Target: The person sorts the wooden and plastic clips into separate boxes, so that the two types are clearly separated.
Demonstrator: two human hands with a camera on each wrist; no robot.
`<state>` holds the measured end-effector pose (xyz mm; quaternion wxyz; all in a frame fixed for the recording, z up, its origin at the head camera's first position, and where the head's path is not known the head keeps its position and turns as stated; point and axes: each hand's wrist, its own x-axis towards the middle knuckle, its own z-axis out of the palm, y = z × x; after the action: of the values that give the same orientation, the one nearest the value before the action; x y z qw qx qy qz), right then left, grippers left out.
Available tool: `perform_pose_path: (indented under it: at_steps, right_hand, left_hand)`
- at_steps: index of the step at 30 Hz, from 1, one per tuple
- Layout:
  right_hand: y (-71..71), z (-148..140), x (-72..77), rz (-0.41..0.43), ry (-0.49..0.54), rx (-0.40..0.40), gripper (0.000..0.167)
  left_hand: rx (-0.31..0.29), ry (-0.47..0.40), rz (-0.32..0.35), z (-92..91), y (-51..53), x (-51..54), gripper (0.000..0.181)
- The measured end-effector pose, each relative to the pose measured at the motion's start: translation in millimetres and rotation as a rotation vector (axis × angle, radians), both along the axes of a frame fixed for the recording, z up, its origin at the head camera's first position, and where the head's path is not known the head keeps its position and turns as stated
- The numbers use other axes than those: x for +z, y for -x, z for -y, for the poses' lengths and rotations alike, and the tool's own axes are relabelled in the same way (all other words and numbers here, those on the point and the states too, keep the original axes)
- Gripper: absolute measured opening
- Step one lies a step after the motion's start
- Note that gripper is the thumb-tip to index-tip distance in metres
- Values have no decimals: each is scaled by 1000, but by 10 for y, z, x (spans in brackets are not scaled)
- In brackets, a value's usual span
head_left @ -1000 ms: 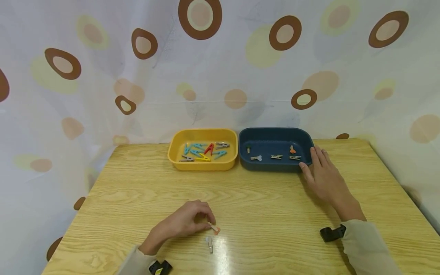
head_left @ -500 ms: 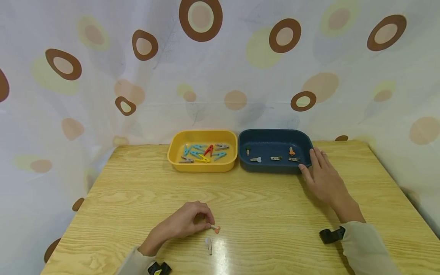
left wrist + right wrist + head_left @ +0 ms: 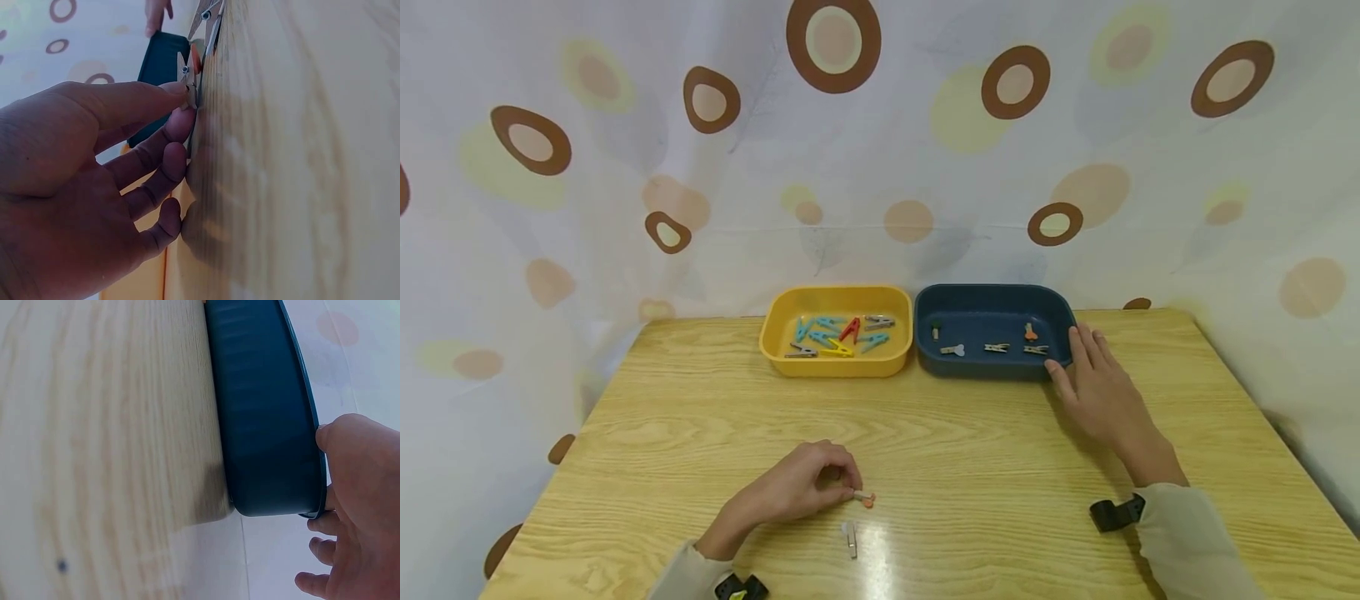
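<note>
Thumb and index finger of my left hand (image 3: pixel 797 485) pinch a small wooden clothespin (image 3: pixel 190 74) with an orange heart, low over the table. The left wrist view shows its other fingers loosely bent, tips by the tabletop. Just in front lies another wooden clothespin (image 3: pixel 852 542) with a pale heart. At the right end of the dark blue tray (image 3: pixel 269 412), my right hand (image 3: pixel 1105 400) rests its thumb on the front rim and its fairly straight fingers along the side. Inside that tray are several small clothespins (image 3: pixel 997 347), one with an orange heart.
A yellow tray (image 3: pixel 835 367) stands against the blue one on its left, holding several plastic clothespins in light blue, red, yellow and grey. Both sit at the back of the wooden table (image 3: pixel 970 467), before a patterned cloth (image 3: pixel 730 167).
Both hands keep nearly the same positions, the left still pinching the orange-heart clothespin and the right still at the blue tray. The head view has shifted slightly.
</note>
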<state>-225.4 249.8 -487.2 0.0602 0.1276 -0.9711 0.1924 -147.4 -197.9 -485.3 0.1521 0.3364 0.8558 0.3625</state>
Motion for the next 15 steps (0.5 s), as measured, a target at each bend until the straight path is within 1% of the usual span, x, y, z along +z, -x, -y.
perform_pose_path:
  at_steps: [4,10,15]
  right_hand:
    - [7,9,-11,2,-1,0,78]
    - [-5,8,12,2,-6,-7,77]
    - [-9,16,40,9,-9,-3,78]
  left_hand:
    - [-5,-10,0,8,-2,-6,11]
    - [-6,-66,35,-2,11,-27,10]
    - [18,-104,42,-9,6,-25,10]
